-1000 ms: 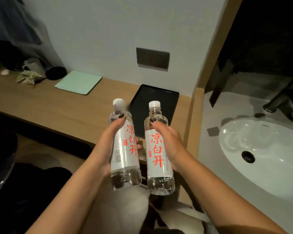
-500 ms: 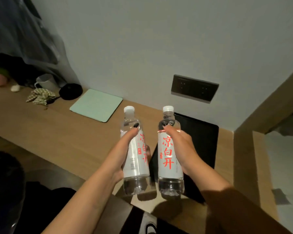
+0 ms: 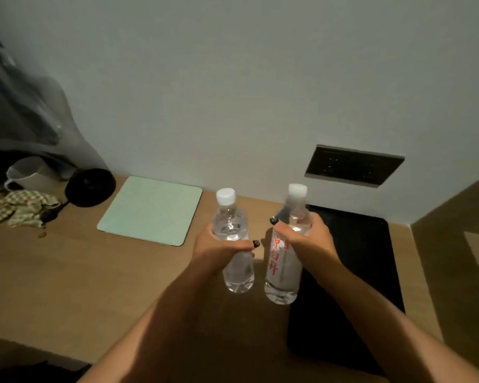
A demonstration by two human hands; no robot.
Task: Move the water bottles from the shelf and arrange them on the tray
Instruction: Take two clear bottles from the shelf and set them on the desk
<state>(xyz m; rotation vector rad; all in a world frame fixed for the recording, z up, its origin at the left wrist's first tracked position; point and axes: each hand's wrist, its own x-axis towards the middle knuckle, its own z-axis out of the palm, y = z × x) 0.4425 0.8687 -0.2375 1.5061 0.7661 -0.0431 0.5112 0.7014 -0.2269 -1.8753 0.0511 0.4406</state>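
— Progress?
— I have the left hand (image 3: 219,248) gripping one bottle (image 3: 234,244) and the right hand (image 3: 307,239) gripping the other bottle (image 3: 284,269), both off the shelf, beside the tray (image 3: 357,272). Neither is set down.

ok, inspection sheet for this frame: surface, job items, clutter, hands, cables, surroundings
Surface: wooden counter running along the wall.
Job's things: left bottle upright, held over bare counter; right bottle with red lettering, upright at the left edge of the black tray. Whether either base touches down cannot be told. No bottle stands free on the tray.
Clutter: green mat, white mug, black round object, checked cloth.
Hands: left hand grips the left bottle; right hand grips the right bottle.
Cables: nothing seen.
Surroundings: pale wall, dark socket panel, dark fabric hanging at left.
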